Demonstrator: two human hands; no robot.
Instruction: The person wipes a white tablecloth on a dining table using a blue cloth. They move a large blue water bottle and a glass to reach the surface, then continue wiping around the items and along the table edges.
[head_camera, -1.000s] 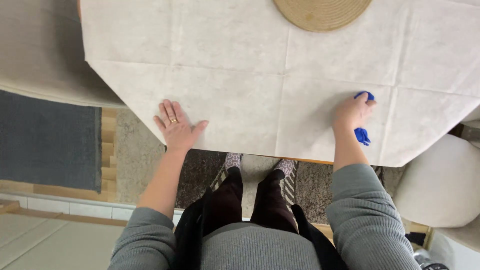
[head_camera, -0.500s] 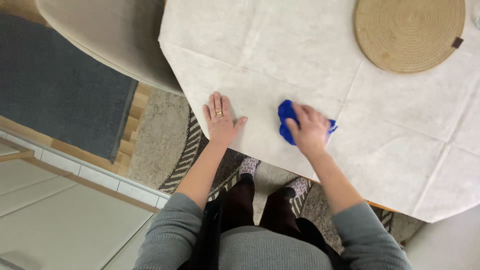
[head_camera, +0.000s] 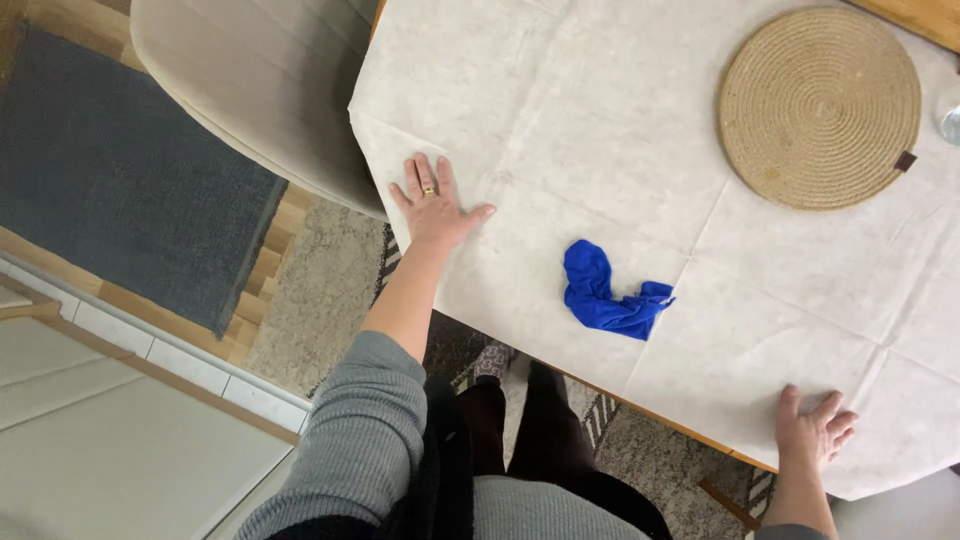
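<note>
The blue cloth (head_camera: 610, 295) lies loose and crumpled on the white tablecloth (head_camera: 600, 120), not far from the near edge of the table, and no hand touches it. The left hand (head_camera: 432, 205) rests flat on the tablecloth to the left of the blue cloth, near the table corner; its fingers are spread and released, with a ring on 1 finger, and they hold nothing. The right hand (head_camera: 815, 432) is at the table edge, to the right of the blue cloth and closer to the person; its fingers are bent a little over the hanging border of the tablecloth, and I cannot tell if they pinch the fabric or only press on it. The 2 hands are well apart, with the blue cloth between them. Beyond the blue cloth, toward the far right, lies a round woven mat (head_camera: 820, 105); a beige chair (head_camera: 250, 90) stands to the left of the table. As I judge it, the wiping is stopped for now, because the blue cloth is put down, and both hands seem occupied with the tablecloth itself. The surface shows fold lines, and no visible stains, so how much is left I cannot say.
</note>
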